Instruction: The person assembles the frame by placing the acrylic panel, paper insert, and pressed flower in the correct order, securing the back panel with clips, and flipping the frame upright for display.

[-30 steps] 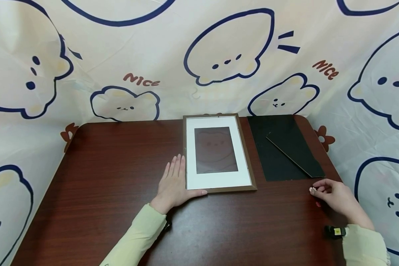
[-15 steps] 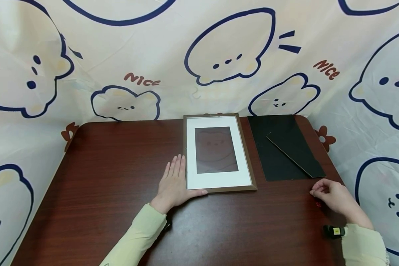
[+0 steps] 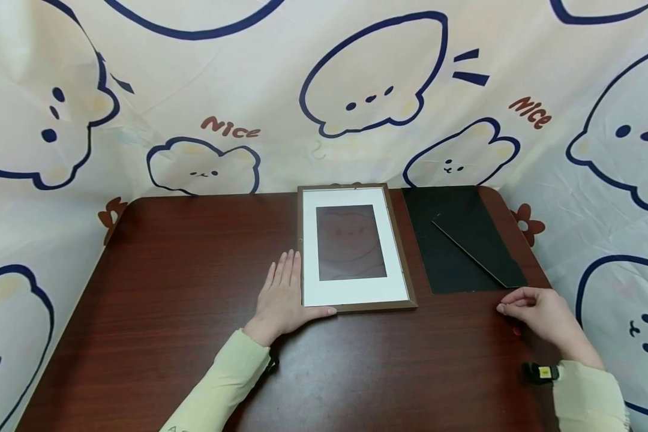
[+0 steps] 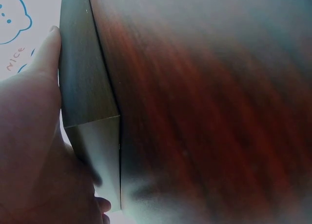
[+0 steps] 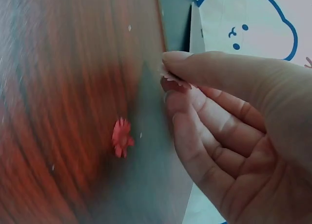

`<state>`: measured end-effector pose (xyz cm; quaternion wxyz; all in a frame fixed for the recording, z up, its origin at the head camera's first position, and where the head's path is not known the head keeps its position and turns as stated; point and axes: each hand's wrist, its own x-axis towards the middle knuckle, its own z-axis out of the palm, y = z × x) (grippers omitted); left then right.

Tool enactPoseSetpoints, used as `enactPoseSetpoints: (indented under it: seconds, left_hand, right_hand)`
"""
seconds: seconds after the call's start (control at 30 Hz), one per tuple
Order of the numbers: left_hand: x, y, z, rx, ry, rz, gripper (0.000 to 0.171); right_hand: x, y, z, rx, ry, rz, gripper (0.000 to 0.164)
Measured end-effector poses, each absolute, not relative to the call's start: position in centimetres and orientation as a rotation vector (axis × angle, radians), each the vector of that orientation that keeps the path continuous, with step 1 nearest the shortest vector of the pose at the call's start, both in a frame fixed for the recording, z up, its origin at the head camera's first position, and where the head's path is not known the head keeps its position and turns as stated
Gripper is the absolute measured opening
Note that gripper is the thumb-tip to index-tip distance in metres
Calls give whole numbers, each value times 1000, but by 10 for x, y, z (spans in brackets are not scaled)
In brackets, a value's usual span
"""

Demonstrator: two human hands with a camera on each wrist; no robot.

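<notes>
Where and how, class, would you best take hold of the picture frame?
Probably by the right border of the picture frame, coming from the right. The frame lies flat, its thick border stands proud of the table, bare tabletop separates that side from the black board, and the left hand touches the opposite lower corner.

Picture frame left of backboard

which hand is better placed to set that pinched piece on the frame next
Likely the right hand: it pinches the small piece. The left hand lies against the near left corner of the picture frame, so it seems better suited to steadying it.
</notes>
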<state>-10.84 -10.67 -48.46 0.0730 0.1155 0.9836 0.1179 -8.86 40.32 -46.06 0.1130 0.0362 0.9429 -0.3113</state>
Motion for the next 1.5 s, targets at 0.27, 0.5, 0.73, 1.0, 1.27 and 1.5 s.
enactPoseSetpoints:
  seconds: [0.27,0.5,0.73,1.0,1.27,1.5]
  left_hand:
    - [-109,-106,-486,359,2971,359,140]
    - [-109,-107,-489,350,2973,375,141]
    - [-111,-107,-492,349,2975,375,142]
    - [-109,-106,-489,349,2967,386,141]
    - [-108,-106,-486,344,2958,391,140]
    - [-107,-106,-485,352,2966,401,140]
  right_hand:
    - [-94,391,-455,106,2770,-989,34]
    - [-103,378,-455,41,2782,-1088,34]
    - [-115,355,-451,-9,2788,-1127,33]
    - [-134,327,-453,-143,2743,-1239,23]
    - [-150,299,-451,-215,2696,-1252,16]
    - [-165,270,-450,-247,2626,-1319,16]
